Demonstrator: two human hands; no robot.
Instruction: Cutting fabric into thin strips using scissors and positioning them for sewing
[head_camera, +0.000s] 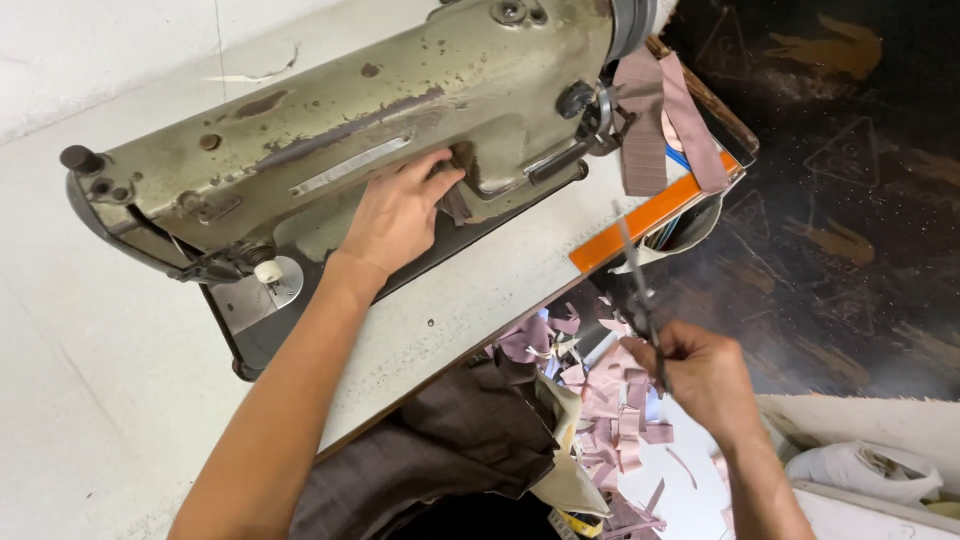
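My left hand (398, 212) reaches under the arm of an old olive-grey sewing machine (330, 130) and its fingers pinch a small piece of mauve fabric (455, 203) there. My right hand (702, 372) is off the table's right edge, closed around the handles of a pair of scissors (636, 275) whose blades point up and away. A pile of mauve fabric scraps (610, 400) lies below that hand.
The machine sits on a white table (100, 380). Mauve fabric strips (655, 120) hang at the machine's right end over an orange-edged tray (650, 215). Dark brown cloth (450, 440) lies at the table's near edge. The dark floor (860, 200) is at right.
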